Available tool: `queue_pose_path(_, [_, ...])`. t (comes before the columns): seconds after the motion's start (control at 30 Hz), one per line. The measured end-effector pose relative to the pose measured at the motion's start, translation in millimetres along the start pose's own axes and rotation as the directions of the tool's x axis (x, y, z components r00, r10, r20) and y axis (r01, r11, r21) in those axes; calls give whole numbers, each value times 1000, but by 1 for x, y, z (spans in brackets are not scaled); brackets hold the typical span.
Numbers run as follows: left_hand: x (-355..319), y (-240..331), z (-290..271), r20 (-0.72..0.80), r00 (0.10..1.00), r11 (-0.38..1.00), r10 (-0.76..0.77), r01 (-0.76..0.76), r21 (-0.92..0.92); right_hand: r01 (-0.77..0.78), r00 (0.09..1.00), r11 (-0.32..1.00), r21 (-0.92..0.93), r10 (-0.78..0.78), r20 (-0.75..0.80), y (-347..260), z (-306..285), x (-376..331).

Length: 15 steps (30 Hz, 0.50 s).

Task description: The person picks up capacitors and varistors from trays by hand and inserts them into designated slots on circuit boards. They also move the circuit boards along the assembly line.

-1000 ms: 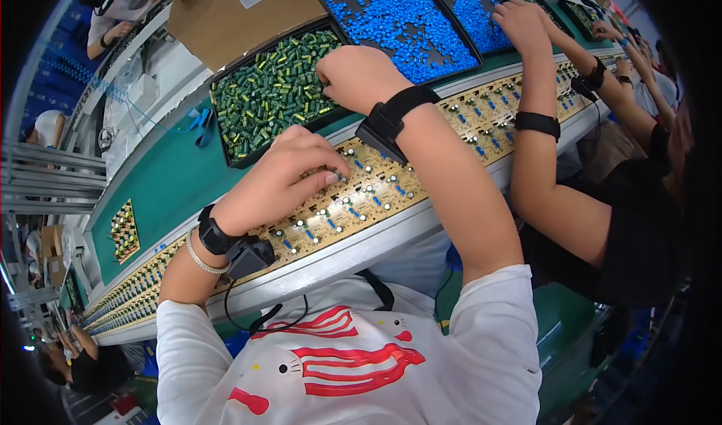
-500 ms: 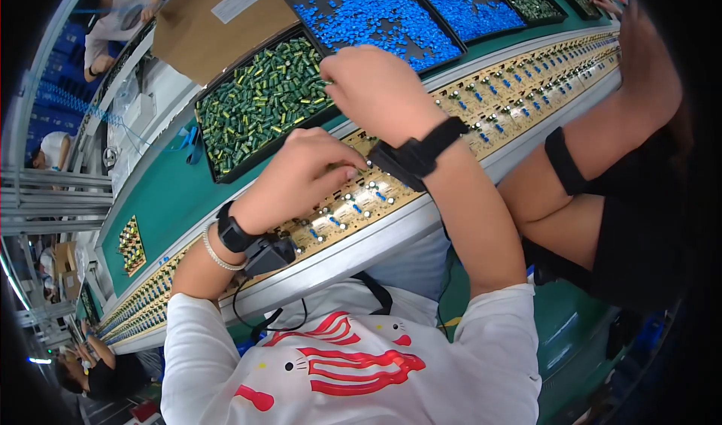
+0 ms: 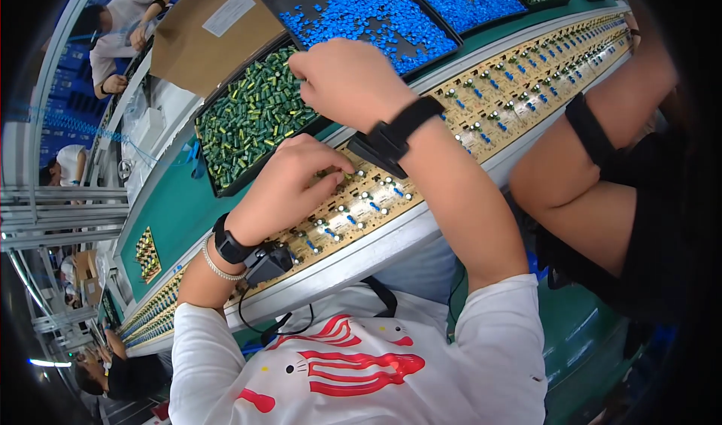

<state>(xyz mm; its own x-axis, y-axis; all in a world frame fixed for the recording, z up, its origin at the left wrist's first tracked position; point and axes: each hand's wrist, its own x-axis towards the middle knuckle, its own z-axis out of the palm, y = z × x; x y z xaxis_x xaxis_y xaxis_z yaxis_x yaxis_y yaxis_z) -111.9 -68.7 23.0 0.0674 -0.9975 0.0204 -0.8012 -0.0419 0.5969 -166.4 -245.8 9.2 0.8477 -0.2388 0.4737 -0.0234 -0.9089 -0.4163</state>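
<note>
My left hand is over the row of tan circuit boards. Its thumb and forefinger come together in a pinch just above a board; what they hold, if anything, is too small to make out. My right hand hangs over the right side of a black tray full of green cylindrical capacitors. Its fingers are curled, their tips partly hidden, and I cannot see what is in them. The boards carry small blue parts and silver-topped round parts. Each wrist wears a black strap with a dark device.
Beyond my right hand, a black tray holds blue disc-shaped parts, with further trays to its right. A co-worker's arm is close on my right. Blue-handled pliers and a loose circuit board lie on the green bench. A cardboard box stands behind.
My right hand has shifted slightly left and up over the green capacitors. My left hand has moved a little left and down. The neighbouring co-worker's arm has moved too.
</note>
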Motion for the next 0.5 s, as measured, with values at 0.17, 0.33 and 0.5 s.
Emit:
queue_pose_path(0.17, [10, -2, 4, -88, 993, 997, 82, -81, 9, 84, 935, 986, 146, -27, -353, -16, -76, -79])
queue_pose_path(0.33, [38, 0, 20, -42, 991, 991, 131, -132, -12, -296, 873, 841, 453, 430, -228, -28, -78, -171])
queue_pose_path(0.5, [59, 3, 33, -78, 983, 984, 169, -164, 68, -462, 852, 781, 421, 523, -35, -29, -55, -188])
